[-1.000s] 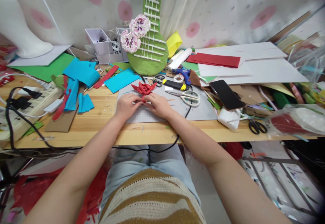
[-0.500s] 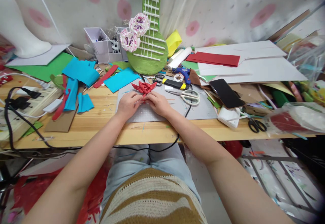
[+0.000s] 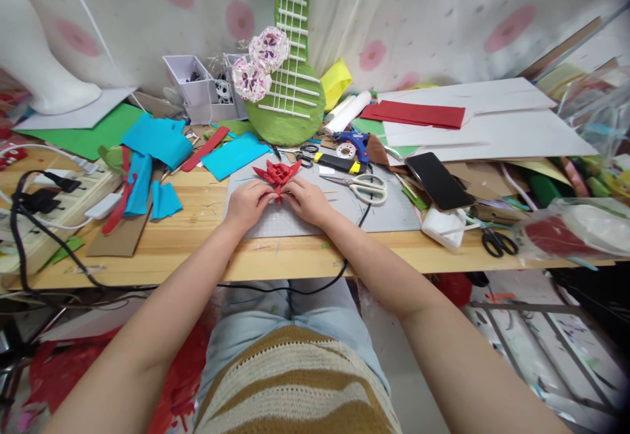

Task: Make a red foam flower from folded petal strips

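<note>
On the wooden counter (image 3: 184, 240), a gray mat (image 3: 394, 218) lies by the front edge. Over it, the left hand (image 3: 250, 204) and right hand (image 3: 309, 200) pinch a red flower (image 3: 277, 173) that runs front to back, petals toward the back edge.

Red flower (image 3: 277, 173) — pointed at both sides

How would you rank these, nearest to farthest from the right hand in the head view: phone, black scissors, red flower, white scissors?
1. Red flower: at the fingertips of the right hand.
2. White scissors: to its right, on the mat.
3. Phone: farther right, past the mat.
4. Black scissors: farthest right.
</note>
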Demonstrator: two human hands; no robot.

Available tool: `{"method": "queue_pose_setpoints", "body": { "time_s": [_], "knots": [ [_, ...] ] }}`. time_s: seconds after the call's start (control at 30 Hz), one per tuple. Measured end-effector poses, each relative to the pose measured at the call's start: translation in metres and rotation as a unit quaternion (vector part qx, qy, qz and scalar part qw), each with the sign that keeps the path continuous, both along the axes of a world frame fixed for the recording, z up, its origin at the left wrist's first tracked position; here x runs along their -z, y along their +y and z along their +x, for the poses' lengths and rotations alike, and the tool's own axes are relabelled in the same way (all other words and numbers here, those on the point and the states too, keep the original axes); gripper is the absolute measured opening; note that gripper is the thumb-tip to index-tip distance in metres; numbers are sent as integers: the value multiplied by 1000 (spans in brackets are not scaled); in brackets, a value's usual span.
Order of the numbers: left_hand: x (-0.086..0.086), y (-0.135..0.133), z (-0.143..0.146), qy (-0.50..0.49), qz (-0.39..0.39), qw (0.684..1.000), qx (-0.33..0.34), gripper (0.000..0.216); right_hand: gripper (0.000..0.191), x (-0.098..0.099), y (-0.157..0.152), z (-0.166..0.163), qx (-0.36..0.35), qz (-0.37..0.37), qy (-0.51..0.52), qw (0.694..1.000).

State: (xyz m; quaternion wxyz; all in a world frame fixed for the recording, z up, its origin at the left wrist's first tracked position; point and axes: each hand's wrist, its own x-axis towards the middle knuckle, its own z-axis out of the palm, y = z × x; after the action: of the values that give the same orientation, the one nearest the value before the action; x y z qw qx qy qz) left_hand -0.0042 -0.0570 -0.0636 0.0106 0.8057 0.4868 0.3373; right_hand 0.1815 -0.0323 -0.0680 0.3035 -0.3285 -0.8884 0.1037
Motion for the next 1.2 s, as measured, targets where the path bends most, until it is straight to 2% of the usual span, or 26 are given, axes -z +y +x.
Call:
{"method": "queue_pose_setpoints", "body": {
  "time_s": [0.2,0.47,0.7,0.93,1.03,1.2],
  "knots": [
    [-1,-2,2,-14,11,1000,-1,21,16,1,3,-1,-1,-12,-2,1000],
    [-5,-4,2,-37,-24,999,10,16,13,0,3,1,-13,-21,6,1000],
    [-3,-2,1,10,11,1000,4,21,11,2,4,1,-16,-1,16,1000],
    [2,1,-1,41,23,999,-14,27,19,2,4,1,4,4,3,1000],
    [-1,-1,1,36,17,999,-20,23,19,3,5,1,5,2,5,1000],
    [-9,-10,6,36,80,994,-65,25,19,2,4,-1,14,-9,-6,1000]
  ]
}}
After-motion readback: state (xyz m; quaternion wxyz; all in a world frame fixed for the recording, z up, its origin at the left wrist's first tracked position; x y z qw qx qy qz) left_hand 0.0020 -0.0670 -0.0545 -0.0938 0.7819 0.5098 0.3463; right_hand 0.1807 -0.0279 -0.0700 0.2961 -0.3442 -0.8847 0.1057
